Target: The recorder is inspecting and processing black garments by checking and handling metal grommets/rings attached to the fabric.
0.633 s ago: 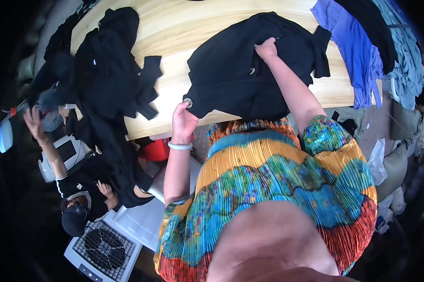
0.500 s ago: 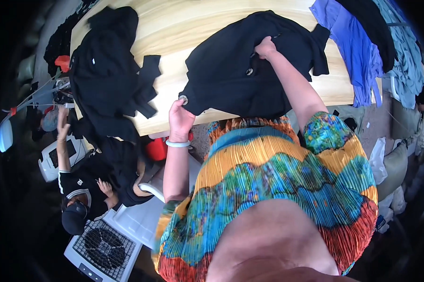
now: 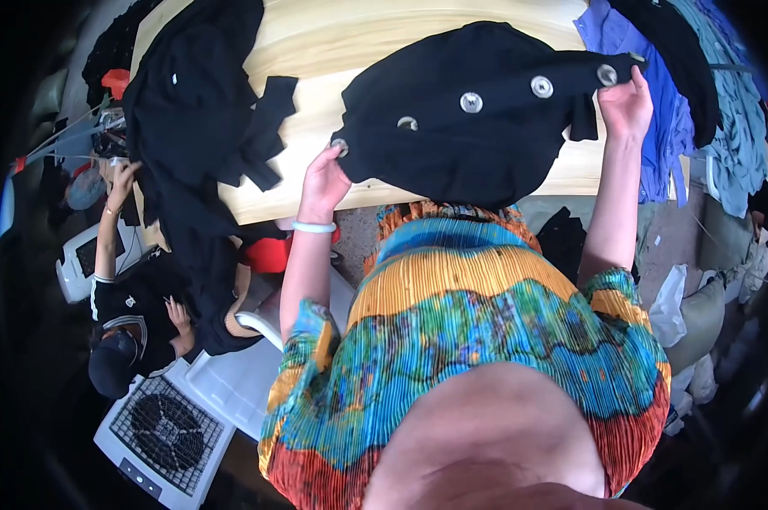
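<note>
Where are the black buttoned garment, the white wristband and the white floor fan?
black garment with round silver buttons (image 3: pixel 460 149), head view, on the cloth below the button row
white wristband (image 3: pixel 313 227), head view, on the band around the left wrist
white boxy floor fan (image 3: pixel 164 432), head view, on the dark grille

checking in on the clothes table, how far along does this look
Early to middle, probably. In hand: both hands, left hand and right hand, hold the black buttoned garment stretched out over the wooden table. Black clothes lie heaped at the left, not folded. Blue and grey clothes are piled at the right. No neat finished stack shows.
</note>
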Demonstrator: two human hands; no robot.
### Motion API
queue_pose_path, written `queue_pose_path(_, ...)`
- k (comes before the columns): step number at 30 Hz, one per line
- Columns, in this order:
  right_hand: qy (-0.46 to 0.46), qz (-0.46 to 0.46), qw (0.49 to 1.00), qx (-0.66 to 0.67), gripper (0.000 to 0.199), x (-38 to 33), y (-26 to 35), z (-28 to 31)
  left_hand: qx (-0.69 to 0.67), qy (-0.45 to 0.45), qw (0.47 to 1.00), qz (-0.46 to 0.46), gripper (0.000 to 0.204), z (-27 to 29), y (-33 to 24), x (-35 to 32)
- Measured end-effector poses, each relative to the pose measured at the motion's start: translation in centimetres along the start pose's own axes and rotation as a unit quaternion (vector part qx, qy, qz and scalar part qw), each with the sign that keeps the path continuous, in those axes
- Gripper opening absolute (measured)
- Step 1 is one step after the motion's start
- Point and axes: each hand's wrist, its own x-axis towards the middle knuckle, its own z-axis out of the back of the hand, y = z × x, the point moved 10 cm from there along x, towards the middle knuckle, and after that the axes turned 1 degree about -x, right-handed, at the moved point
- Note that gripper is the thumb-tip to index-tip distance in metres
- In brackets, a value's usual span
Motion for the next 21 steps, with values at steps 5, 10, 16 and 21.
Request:
queue_pose_path(5, -0.234, -0.016, 0.881, -0.411, 0.017, 3.4, -3.4, 18.0, 0.069, -0.039, 0.997, 0.022, 0.028, 1.3, 1.0, 2.4)
queue_pose_path(10, -0.057, 0.061, 0.713, -0.696, 0.046, -6.1, -14.2, 3.4, 0.064, -0.044, 0.997, 0.02, 0.028, 2.0, 0.4, 1.6)
queue_pose_path(16, 0.28, 0.112, 0.638, -0.708, 0.029, -10.8, -26.4, -6.0, 0.084, -0.044, 0.995, 0.032, 0.025, 1.3, 0.6, 1.3)
queue_pose_path(21, 0.323, -0.03, 0.583, -0.745, 0.025, -11.9, -28.9, -2.5, 0.401, -0.205, 0.891, 0.046, 0.019, 7.4, -0.9, 1.0)
